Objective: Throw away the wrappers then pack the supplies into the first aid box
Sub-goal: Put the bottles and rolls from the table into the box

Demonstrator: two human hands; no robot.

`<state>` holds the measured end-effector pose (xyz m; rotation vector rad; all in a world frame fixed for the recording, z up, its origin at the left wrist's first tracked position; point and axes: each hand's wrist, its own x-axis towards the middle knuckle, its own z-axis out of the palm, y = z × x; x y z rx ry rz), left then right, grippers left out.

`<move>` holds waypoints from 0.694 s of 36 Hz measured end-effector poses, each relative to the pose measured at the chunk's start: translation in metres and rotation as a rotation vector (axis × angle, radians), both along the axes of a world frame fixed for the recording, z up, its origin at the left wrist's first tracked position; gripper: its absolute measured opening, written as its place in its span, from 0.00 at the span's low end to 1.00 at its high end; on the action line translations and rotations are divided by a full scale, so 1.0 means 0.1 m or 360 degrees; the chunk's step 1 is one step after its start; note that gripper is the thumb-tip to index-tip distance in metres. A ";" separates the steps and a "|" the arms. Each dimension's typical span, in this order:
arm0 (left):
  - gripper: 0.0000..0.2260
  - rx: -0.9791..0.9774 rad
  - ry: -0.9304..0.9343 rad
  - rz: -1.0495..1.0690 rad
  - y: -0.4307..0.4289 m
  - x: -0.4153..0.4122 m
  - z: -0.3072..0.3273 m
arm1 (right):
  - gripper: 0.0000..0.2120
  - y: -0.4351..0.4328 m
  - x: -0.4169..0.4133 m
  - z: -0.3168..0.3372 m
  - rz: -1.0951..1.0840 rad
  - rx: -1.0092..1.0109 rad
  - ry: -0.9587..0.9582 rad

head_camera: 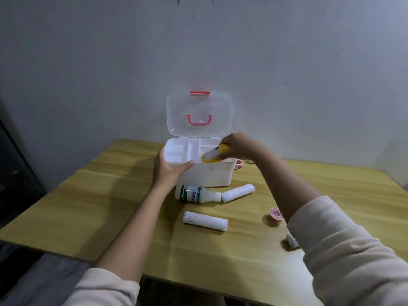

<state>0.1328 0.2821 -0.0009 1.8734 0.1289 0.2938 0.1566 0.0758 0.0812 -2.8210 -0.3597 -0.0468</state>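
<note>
The white first aid box (218, 175) stands open at the back of the wooden table, its clear lid (199, 114) with pink handle upright. My right hand (237, 145) grips a yellow bottle (213, 154) tilted over the box's divided tray. My left hand (169, 168) holds the box's front left corner, thumb along the rim. In front of the box lie a white bottle with green label (194, 194) and two white bandage rolls (238, 192) (205, 220).
A pink tape roll (276, 214) lies to the right on the table (110, 206). Another small roll (238, 164) peeks out behind the box's right side. A white item (291, 239) is half hidden under my right sleeve. A grey wall is close behind.
</note>
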 end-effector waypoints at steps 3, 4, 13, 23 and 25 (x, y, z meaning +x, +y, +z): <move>0.46 0.0015 0.0000 -0.0004 0.00 0.00 0.01 | 0.20 0.09 0.07 0.00 0.0072 -0.0109 0.0103; 0.45 0.0017 -0.0001 -0.0006 0.00 0.01 0.01 | 0.20 0.12 0.09 0.00 0.0094 -0.0115 0.0150; 0.44 0.0023 -0.0009 -0.0037 0.05 0.06 -0.02 | 0.14 0.24 0.10 -0.12 0.0219 -0.0094 0.0114; 0.44 -0.0008 -0.0052 -0.0039 0.06 0.09 -0.07 | 0.15 0.23 0.06 -0.14 0.0202 0.0319 -0.0103; 0.43 -0.0013 -0.0055 -0.0031 0.07 0.11 -0.08 | 0.16 0.25 0.05 -0.17 0.0194 0.0394 -0.0112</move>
